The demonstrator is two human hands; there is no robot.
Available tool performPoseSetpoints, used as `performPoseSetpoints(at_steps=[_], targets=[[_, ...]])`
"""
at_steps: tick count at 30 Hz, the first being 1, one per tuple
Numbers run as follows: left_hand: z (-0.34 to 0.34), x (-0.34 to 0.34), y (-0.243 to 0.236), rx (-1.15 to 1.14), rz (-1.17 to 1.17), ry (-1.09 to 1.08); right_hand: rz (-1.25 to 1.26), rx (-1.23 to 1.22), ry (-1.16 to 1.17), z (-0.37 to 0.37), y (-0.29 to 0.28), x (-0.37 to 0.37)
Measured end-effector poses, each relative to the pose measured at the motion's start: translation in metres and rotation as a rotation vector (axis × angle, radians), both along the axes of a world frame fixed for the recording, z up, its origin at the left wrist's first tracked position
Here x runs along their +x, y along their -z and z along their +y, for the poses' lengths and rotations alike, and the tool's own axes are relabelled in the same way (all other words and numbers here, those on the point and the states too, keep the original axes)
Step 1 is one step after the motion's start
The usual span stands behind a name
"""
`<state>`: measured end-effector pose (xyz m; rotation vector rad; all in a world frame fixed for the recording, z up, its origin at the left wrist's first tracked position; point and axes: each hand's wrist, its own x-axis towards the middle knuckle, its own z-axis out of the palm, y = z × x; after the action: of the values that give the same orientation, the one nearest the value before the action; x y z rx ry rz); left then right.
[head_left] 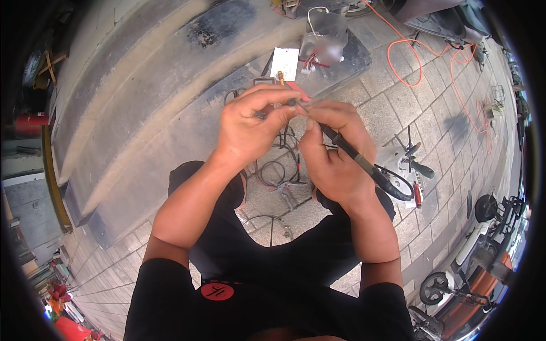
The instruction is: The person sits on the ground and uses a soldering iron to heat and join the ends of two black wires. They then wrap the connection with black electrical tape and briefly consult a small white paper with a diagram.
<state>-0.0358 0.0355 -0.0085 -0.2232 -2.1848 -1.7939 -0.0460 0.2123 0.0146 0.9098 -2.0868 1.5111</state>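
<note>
The black shirt (273, 311) is filling the bottom of the view, with a round red badge (217, 291) showing on it, and the black trousers (278, 250) are spreading out just beyond. Above the knees, the right hand (341, 150) is closing around a black pen-shaped tool (351, 150), perhaps a soldering iron, whose cord (405, 192) is looping back below the wrist. The tool is pointing up and left toward the left hand (250, 122), which is pinching a small dark part (292, 103) between thumb and finger. The fingertips of both hands are nearly meeting there, so whether tip and part are touching is staying unclear.

Judging from this, the work is sitting mid-step: the part and the tool are being held ready or in use, but no finished join is showing, and how much is remaining is something I cannot tell.

Below the hands, dark cables (273, 170) are lying in coils on the paving, while a red-handled tool (418, 195) is resting to the right. Farther off, a white sheet (285, 63) is lying near a clear bag (327, 35), and an orange cord (420, 69) is winding across the paving
</note>
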Motion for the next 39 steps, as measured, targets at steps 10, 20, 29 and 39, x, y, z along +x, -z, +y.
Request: performPoseSetpoints(at_steps=[10, 20, 29, 39], targets=[[-0.0031, -0.0005, 0.0061, 0.004, -0.021, 0.017, 0.117, 0.092, -0.034, 0.0017, 0.0001, -0.0004], [-0.004, -0.0001, 0.0079, -0.018, -0.016, 0.004, 0.115, 0.083, -0.045, 0.0016, 0.0002, 0.0005], [-0.0037, 0.0004, 0.0068, -0.028, 0.001, -0.02, 0.175, 0.094, -0.028, -0.0001, 0.0061, -0.0007], [-0.0014, 0.0009, 0.0055, 0.011, -0.014, -0.019, 0.157, 0.095, -0.058, 0.0024, 0.0061, -0.0002]])
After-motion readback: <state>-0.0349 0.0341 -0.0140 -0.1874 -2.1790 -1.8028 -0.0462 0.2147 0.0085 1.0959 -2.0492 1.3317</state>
